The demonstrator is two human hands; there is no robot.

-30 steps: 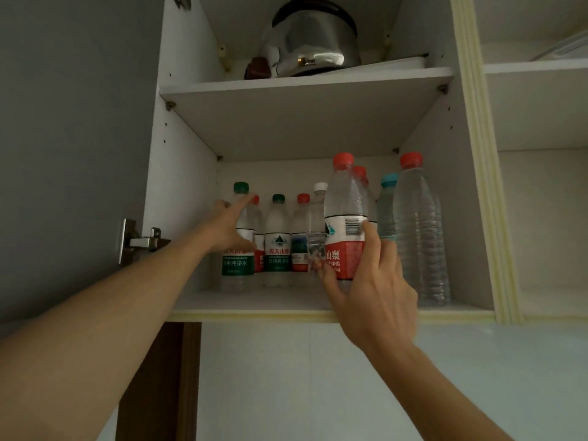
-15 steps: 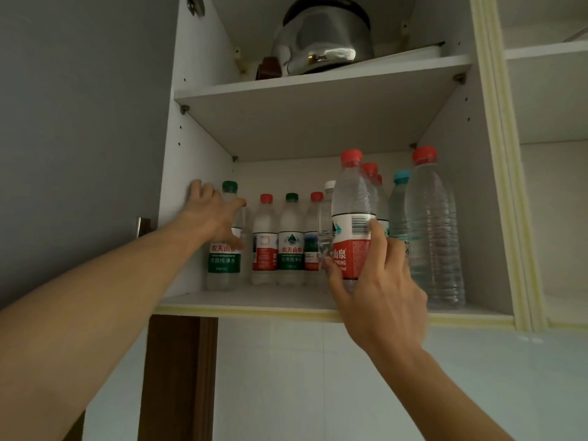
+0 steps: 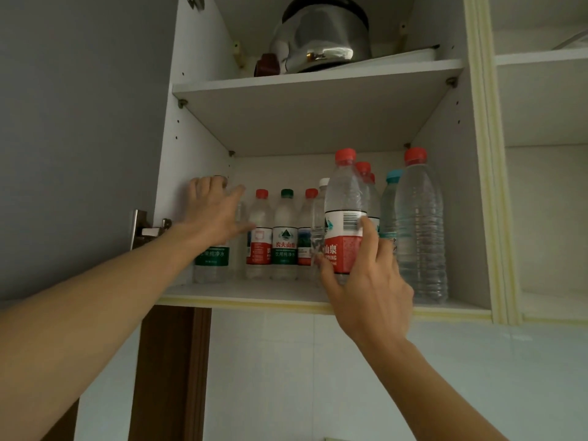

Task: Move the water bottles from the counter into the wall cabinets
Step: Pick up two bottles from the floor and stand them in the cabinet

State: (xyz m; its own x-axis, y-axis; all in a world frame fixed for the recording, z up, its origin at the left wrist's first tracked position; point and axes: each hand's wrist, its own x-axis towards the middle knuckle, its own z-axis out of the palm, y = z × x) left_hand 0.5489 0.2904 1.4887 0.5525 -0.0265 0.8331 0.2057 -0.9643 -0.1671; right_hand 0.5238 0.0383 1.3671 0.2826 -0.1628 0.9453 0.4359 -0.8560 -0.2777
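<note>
The right hand [image 3: 366, 288] grips a tall red-capped bottle with a red label [image 3: 345, 214] low on its body, thumb on the left side and fingers curled round the right, the bottle standing upright near the front of the lower cabinet shelf [image 3: 241, 296]. The left hand [image 3: 213, 214] reaches to the shelf's left end with fingers spread and fairly straight, laid over the upper part of a green-labelled bottle [image 3: 211, 259] whose cap it hides; whether it truly holds that bottle or only steadies it, I cannot tell

To set the tall bottle down well, I judge it best to keep it upright, slide it back only as far as the row allows, and let go once its base sits flat and clear of the shelf edge. The left hand should nudge its bottle toward the side wall without tipping it

Behind and between the hands stands a row of small bottles [image 3: 284, 237] with red and green caps, close together. Just right of the held bottle are a blue-capped bottle [image 3: 389, 218] and a large clear red-capped bottle [image 3: 420, 230], so the gap is narrow and a careless push could topple neighbours. On the upper shelf [image 3: 318, 81] sits a shiny metal pot [image 3: 324, 36]. The counter is out of view
</note>
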